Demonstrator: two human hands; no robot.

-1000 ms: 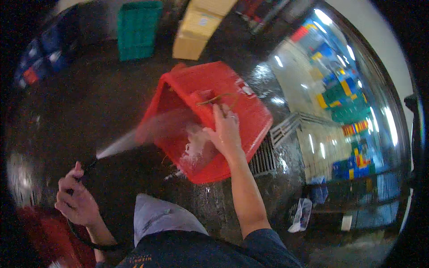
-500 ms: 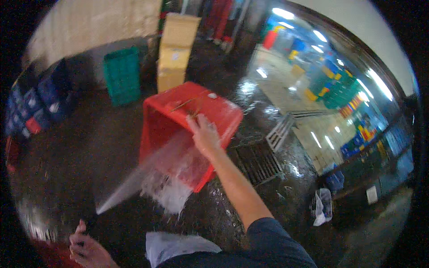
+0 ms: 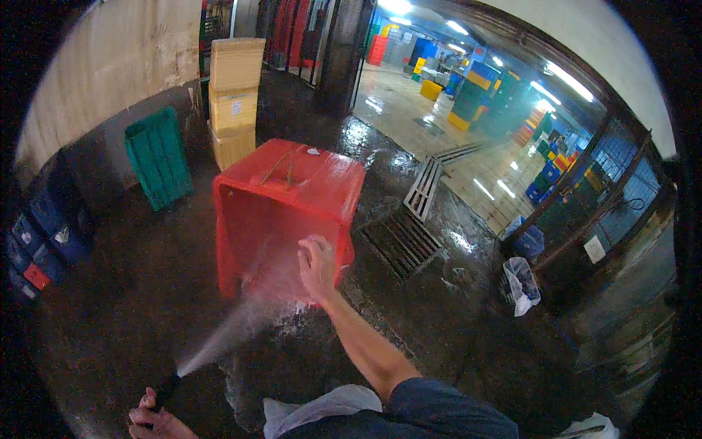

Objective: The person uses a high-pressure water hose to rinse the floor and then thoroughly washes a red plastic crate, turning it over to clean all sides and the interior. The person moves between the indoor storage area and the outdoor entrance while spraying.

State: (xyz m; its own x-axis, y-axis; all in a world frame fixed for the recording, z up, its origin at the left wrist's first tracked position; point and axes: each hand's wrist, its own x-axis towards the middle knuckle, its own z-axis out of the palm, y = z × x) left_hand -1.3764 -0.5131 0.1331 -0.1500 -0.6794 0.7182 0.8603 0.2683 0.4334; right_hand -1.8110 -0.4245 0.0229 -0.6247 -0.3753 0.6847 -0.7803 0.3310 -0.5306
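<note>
A large red plastic bin (image 3: 314,175) lies on its side on the wet floor, its opening facing me. My left hand (image 3: 157,421), at the lower left, is wrapped round a black hose nozzle (image 3: 168,388). From it a fan of water (image 3: 223,340) shoots up and right into the bin's mouth, where mist blurs the lower inside. My right hand (image 3: 316,269) is in front of the opening near its right side, fingers loosely bent and apart, holding nothing. Whether it touches the bin's edge is hard to tell.
Behind the bin stand a green crate (image 3: 159,157) and stacked cartons (image 3: 234,102). Dark blue containers (image 3: 44,249) line the left. A floor grate (image 3: 402,241) and a lined basket (image 3: 521,284) are to the right. Beyond a doorway, colored crates (image 3: 475,95) are piled up.
The bin has come down from a tilted position onto the floor, and my right hand has left its upper side and dropped before the opening. The nozzle keeps spraying.
</note>
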